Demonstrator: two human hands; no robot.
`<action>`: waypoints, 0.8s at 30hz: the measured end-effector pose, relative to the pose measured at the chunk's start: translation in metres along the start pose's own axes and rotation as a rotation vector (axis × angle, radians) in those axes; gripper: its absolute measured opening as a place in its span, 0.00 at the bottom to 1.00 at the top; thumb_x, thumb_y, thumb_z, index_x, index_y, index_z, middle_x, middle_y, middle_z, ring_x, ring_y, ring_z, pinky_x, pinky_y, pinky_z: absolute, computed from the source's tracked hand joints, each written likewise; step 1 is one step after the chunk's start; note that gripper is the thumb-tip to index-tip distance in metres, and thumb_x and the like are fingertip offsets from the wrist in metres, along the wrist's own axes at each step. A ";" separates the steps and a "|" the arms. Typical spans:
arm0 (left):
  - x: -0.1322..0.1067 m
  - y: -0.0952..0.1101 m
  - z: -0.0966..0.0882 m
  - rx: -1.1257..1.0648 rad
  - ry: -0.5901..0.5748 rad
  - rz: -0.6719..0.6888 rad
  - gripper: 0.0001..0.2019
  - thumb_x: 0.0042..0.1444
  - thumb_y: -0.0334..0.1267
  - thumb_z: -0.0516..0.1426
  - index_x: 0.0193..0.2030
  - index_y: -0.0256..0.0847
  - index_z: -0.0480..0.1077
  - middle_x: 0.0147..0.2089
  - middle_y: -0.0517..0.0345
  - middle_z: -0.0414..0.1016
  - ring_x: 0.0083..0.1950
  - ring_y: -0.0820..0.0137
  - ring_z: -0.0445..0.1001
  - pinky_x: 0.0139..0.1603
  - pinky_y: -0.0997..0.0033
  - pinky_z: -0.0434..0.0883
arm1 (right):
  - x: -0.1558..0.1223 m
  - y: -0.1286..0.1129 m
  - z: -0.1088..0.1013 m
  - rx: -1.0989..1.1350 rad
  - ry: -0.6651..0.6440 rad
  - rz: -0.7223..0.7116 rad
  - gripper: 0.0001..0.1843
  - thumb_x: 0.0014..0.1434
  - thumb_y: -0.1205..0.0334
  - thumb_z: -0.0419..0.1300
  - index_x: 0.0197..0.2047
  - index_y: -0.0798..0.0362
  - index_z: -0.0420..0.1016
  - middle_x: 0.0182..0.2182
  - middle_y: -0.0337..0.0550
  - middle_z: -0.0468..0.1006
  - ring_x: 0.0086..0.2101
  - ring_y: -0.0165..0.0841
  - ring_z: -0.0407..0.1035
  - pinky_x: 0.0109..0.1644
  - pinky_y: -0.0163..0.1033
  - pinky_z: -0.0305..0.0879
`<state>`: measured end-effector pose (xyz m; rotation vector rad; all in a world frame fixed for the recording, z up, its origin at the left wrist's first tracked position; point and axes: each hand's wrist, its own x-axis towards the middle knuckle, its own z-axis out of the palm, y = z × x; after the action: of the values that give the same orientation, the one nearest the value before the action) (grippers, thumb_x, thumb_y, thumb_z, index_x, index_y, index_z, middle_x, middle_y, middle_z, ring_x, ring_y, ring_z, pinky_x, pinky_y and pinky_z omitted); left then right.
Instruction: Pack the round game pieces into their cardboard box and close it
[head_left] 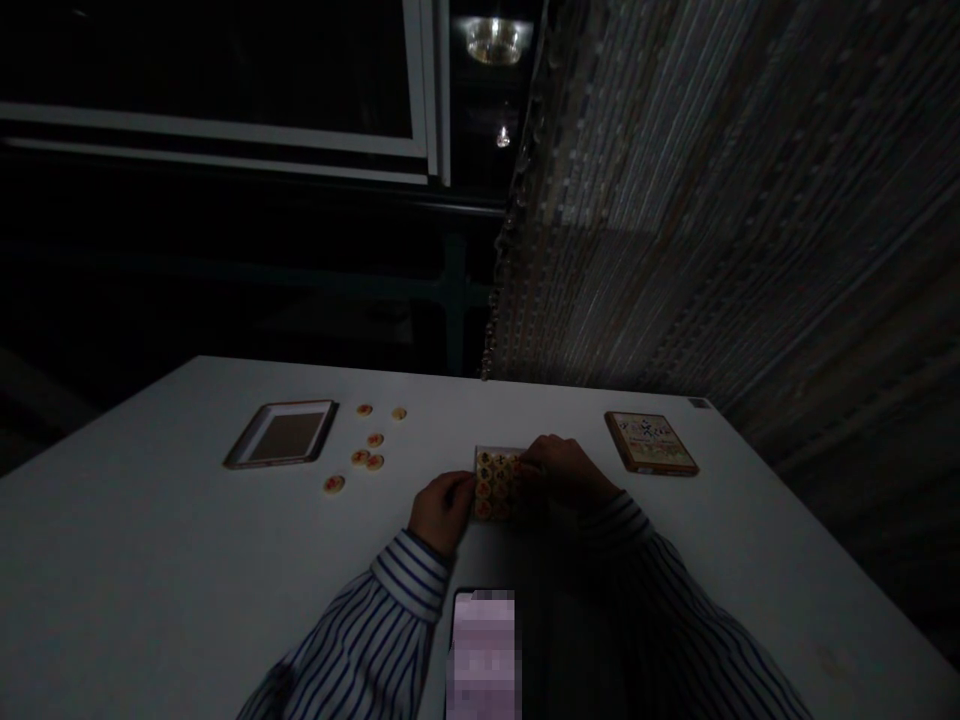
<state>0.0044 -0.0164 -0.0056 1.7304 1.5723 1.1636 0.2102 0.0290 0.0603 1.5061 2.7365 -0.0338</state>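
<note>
A small clear tray (480, 452) lies on the white table in front of me, filled with rows of round xiangqi pieces (484, 490) with red and dark characters. My left hand (444, 508) is closed on the tray's left edge, thumb and fingers pinched together. Over the tray's right part, my right hand (559, 468) is closed with its fingertips down among the pieces; what they hold is hidden. Several loose xiangqi pieces (375, 440) are scattered to the left, face up, two of them touching.
On the left of the white table (187, 560) lies an open, shallow box half (289, 432). The printed box lid (652, 443) rests on the right. A lit phone (484, 650) is at the near edge between my forearms. A string curtain (637, 200) hangs behind, beside a dark window.
</note>
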 end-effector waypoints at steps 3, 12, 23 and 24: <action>0.000 -0.001 0.001 0.002 -0.003 -0.008 0.14 0.51 0.43 0.51 0.38 0.38 0.72 0.37 0.54 0.76 0.39 0.68 0.73 0.40 0.69 0.70 | 0.001 -0.001 0.000 -0.014 -0.025 0.012 0.17 0.58 0.52 0.46 0.44 0.48 0.70 0.38 0.46 0.71 0.39 0.36 0.63 0.37 0.37 0.53; 0.000 0.003 -0.002 0.042 -0.022 0.004 0.14 0.51 0.43 0.50 0.38 0.38 0.71 0.37 0.54 0.76 0.39 0.68 0.73 0.41 0.69 0.70 | 0.001 0.000 0.001 -0.023 -0.043 0.007 0.16 0.57 0.53 0.47 0.42 0.49 0.71 0.39 0.47 0.70 0.39 0.35 0.63 0.38 0.37 0.54; 0.000 0.001 -0.001 0.049 -0.008 0.006 0.13 0.51 0.43 0.50 0.37 0.39 0.71 0.36 0.54 0.76 0.39 0.69 0.73 0.40 0.69 0.70 | -0.001 0.001 0.001 -0.014 -0.038 0.010 0.15 0.56 0.55 0.49 0.44 0.48 0.69 0.39 0.46 0.70 0.40 0.35 0.63 0.39 0.38 0.54; 0.000 0.001 -0.001 0.047 -0.005 0.007 0.13 0.51 0.43 0.50 0.37 0.39 0.72 0.36 0.54 0.76 0.38 0.69 0.73 0.40 0.69 0.70 | -0.001 0.001 0.001 -0.018 -0.040 0.009 0.15 0.56 0.55 0.50 0.44 0.48 0.69 0.39 0.46 0.70 0.40 0.35 0.63 0.38 0.38 0.54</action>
<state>0.0046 -0.0169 -0.0043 1.7686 1.6044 1.1328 0.2117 0.0288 0.0590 1.4961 2.6921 -0.0390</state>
